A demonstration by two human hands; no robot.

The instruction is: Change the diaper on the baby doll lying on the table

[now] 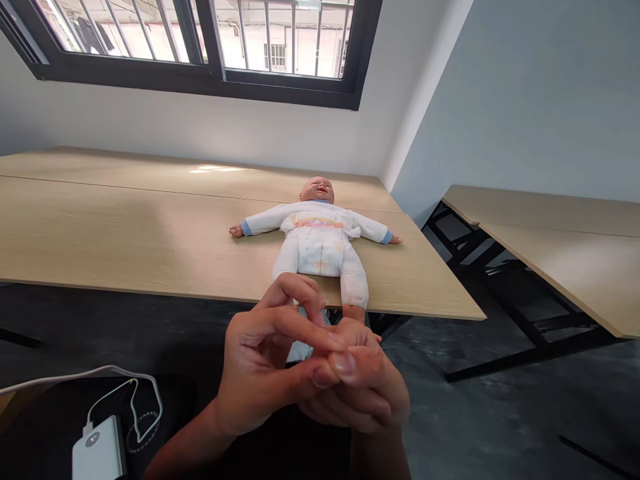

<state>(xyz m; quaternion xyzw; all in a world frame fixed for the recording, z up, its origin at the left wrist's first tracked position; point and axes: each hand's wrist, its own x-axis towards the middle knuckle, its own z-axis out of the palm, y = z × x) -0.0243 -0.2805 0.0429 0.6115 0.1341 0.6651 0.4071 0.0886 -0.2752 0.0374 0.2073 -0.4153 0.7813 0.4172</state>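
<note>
A baby doll [320,240] in white clothes with blue cuffs lies face up on the wooden table [125,233], arms spread, legs toward the near edge. My left hand [265,367] and my right hand [370,387] are pressed together just in front of that edge, below the doll's feet. Both have curled fingers, and the left thumb lies across the right hand's fingers. A small pale blue-white piece [300,350] shows between the hands; I cannot make out what it is. The left hand hides the end of one doll leg.
A white power bank [97,453] with a white cable [135,393] lies on a dark surface at the lower left. A second wooden table [550,227] on a black frame stands to the right, across a gap of grey floor. Behind is a barred window [200,40].
</note>
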